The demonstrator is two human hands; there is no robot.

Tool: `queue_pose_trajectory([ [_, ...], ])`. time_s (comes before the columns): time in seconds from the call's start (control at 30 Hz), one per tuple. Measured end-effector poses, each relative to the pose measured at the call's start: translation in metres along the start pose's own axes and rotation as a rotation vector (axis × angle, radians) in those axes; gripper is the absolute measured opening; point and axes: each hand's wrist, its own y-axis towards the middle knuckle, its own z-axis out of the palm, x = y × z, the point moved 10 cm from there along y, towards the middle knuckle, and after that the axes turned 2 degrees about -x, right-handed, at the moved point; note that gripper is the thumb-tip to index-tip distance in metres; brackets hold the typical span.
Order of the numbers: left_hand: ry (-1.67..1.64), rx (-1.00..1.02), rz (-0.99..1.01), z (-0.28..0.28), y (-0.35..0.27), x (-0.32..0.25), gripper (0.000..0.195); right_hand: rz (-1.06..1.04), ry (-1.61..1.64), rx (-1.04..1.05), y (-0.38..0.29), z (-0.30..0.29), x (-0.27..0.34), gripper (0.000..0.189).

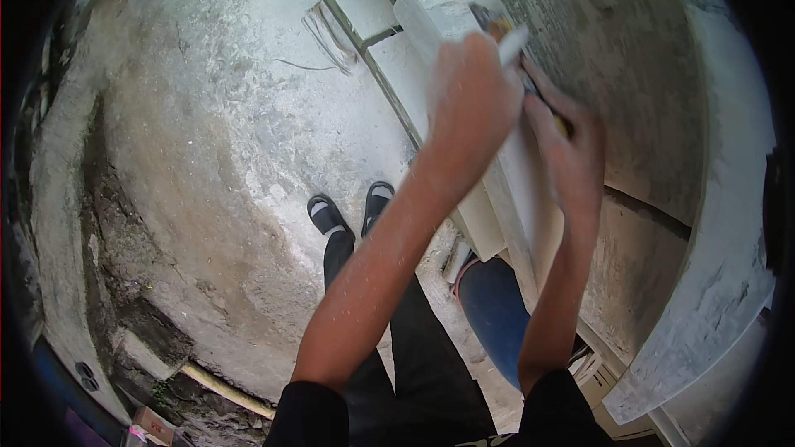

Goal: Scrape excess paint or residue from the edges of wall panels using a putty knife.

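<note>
My left hand (475, 90) is closed in a fist around a white rod-like piece (513, 45), which juts from its thumb side. Close by on the right, my right hand (568, 136) grips a tool (529, 85) with dark metal and yellow parts. Motion blur hides its exact kind and whether the white piece joins it. Both hands are over a long pale block (447, 3) with a powdery white surface, beside a weathered greyish slab (590, 31). Pale dust covers my hands, and specks lie on my forearms.
Loose wire or cord strands (326, 43) lie on the dusty concrete floor (205, 136). A blue rounded container (497, 310) stands below the ledge, near my right forearm. At lower left are a pole (227, 391), a small box (153, 427) and a broken floor edge. A white curved slab (695, 347) borders the right.
</note>
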Motion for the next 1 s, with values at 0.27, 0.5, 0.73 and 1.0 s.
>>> queue_pose_trajectory([
  [0.27,-0.115,0.124,0.026,-0.004,-0.023,-0.011,0.024,0.024,0.048,-0.071,-0.038,-0.018,0.01,0.036],
  [0.5,-0.004,-0.019,0.116,-0.007,-0.008,-0.014,0.026,0.159,-0.015,0.009,-0.011,-0.014,0.008,0.035],
  [0.73,-0.195,0.046,-0.041,-0.038,0.056,0.002,0.024,-0.072,-0.117,-0.076,0.046,0.009,0.045,0.036],
  [1.0,-0.393,0.168,-0.062,-0.029,-0.04,-0.013,0.028,0.277,-0.003,-0.031,-0.062,-0.024,0.038,0.039],
])
